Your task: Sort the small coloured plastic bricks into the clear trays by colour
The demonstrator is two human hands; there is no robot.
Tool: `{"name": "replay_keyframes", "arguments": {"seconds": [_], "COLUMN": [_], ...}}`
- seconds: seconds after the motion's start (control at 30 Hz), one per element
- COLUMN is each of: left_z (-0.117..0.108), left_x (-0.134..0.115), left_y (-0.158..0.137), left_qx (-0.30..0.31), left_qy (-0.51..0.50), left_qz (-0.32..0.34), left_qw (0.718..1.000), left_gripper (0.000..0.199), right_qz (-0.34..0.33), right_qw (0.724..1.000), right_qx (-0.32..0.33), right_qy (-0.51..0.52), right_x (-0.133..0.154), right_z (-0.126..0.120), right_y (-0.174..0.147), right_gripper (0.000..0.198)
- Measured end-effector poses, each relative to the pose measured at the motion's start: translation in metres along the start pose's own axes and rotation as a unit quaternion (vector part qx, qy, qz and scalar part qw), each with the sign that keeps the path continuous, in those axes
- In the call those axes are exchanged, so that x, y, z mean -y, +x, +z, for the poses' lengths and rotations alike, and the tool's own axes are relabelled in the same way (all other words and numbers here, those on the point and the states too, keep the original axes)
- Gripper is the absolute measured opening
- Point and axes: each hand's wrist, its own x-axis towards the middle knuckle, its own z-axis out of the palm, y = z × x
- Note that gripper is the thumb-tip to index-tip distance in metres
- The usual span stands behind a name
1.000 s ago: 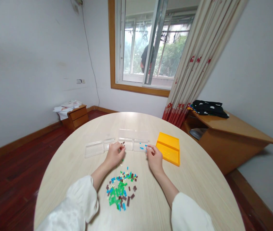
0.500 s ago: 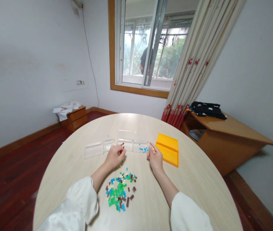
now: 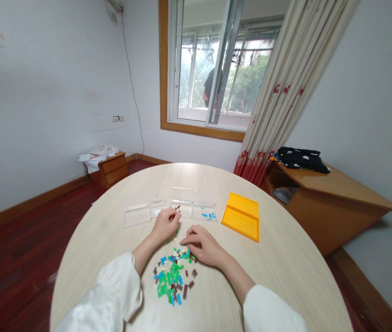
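Here, the layout at this moment:

Right hand: the right hand [image 3: 202, 245] lies palm-down at the far edge of the pile of small bricks [image 3: 173, 276], fingertips pointing left and touching its top right corner; whether a brick is pinched under them cannot be told, as the fingers cover that spot.

Left hand: the left hand [image 3: 164, 224] hovers just beyond the pile, thumb and forefinger closed narrowly on a small dark brown brick [image 3: 178, 212] at the near wall of the clear compartment tray [image 3: 185, 210].

Pile: green, blue, brown and pale bricks lie loose on the round wooden table [image 3: 278, 267], directly toward the person from both hands, between the two white sleeves.

Key relation: the pile lies under and behind the right fingertips, so the right hand is the nearer one to it; the tray lies ahead of the left hand, and its long axis runs left to right across the table.

Tray contents: a few brown pieces sit in a middle cell, and blue bricks [image 3: 204, 214] in the cell to the right.

Around: an orange lid [image 3: 241, 216] lies to the right of the tray, well clear of both hands.

Beyond the window: a person's dark shape shows outside.
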Motion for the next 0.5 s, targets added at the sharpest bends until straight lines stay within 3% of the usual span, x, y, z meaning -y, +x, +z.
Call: {"name": "replay_keyframes", "arguments": {"seconds": [0.3, 0.5], "left_z": [-0.0009, -0.0006], "left_x": [-0.002, -0.0013], "left_y": [0.0003, 0.0006], "left_qx": [-0.001, 0.002], "left_qy": [-0.015, -0.015], "left_qz": [-0.013, -0.022], "left_qw": [1.0, 1.0], "left_gripper": [0.03, 0.03], "right_qz": [0.049, 0.082], "right_qw": [0.998, 0.992], "right_qx": [0.01, -0.065], "right_qy": [0.024, 0.076], "right_x": [-0.0017, -0.0101], "right_z": [0.0, 0.0027], "right_y": [0.0028, 0.0035], "right_gripper": [0.015, 0.011]}}
